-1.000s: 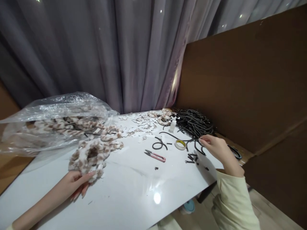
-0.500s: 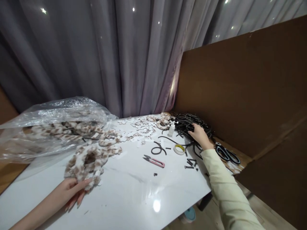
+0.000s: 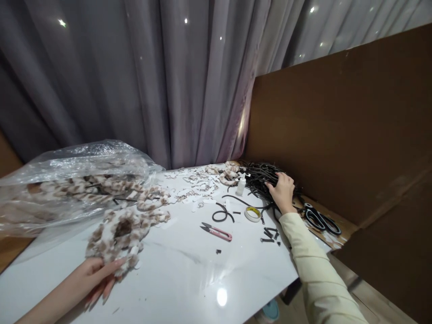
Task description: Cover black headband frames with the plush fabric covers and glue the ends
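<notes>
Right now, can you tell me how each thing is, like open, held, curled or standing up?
Fluffy piece: gripped in left hand
Black cord heap: tangled, right hand at it
Pink snips: lying, blades apart
Scissors: lying, blades unclear
Tape roll: lying flat
Small bottle: upright
Clear bag: crumpled
Loose cord: curled

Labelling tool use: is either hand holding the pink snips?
No, the snips lie on the table, the left hand grips plush, the right hand is at the black cords.
</notes>
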The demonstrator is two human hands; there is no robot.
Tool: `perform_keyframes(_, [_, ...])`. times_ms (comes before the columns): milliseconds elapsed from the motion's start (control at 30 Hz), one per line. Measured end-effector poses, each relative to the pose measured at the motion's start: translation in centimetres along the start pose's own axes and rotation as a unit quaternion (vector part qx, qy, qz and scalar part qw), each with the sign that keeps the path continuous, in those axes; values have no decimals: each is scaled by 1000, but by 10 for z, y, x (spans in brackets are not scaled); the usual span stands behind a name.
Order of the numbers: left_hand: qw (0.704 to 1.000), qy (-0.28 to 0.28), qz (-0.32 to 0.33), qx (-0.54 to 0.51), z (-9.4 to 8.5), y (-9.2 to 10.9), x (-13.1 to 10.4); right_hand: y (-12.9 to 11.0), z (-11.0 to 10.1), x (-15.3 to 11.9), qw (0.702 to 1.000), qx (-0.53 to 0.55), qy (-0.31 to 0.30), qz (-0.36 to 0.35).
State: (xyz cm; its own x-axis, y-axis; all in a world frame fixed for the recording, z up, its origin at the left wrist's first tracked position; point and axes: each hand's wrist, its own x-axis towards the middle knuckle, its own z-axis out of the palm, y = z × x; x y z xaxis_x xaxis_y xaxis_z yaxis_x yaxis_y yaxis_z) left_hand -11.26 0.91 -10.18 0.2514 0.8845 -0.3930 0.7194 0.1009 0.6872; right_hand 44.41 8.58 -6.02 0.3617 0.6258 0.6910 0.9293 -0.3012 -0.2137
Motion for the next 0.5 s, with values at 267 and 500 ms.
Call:
perform_keyframes(267, [998,14,8,-69,-4,21,-17,4,17,-1,997,13,-66,-27])
perform_keyframes(500, [999,7,15,-41,-6,27,-24,2,9,0,999,29,-14,-11])
